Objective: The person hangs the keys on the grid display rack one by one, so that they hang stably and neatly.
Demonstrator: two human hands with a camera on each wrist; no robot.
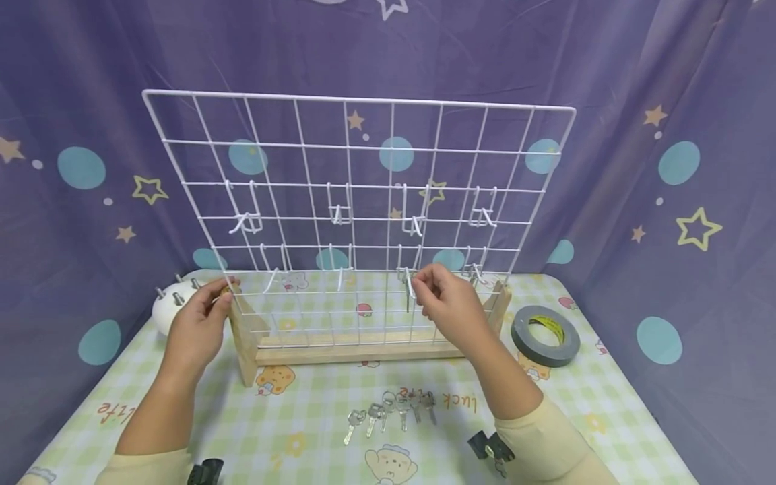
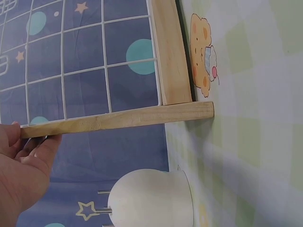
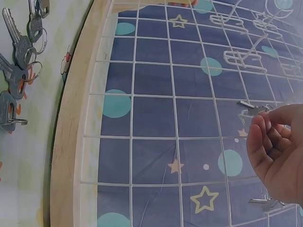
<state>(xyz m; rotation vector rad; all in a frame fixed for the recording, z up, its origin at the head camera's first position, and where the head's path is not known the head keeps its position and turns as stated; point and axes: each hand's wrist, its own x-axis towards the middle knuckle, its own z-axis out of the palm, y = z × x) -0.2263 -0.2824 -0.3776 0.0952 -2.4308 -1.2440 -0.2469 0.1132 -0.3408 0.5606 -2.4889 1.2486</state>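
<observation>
My right hand is at a lower-row white hook on the white wire grid. Its thumb and fingers pinch the ring of a small silver key; whether the ring is on the hook cannot be told. My left hand grips the upper end of the stand's left wooden side piece. Another key hangs at the hook farther right. Several keys with rings lie on the tablecloth in front of the stand.
Behind the stand's left end sits a white rounded object with metal pegs. A roll of grey tape lies to the right. More white hooks hang in two rows on the grid. A purple curtain closes off the back.
</observation>
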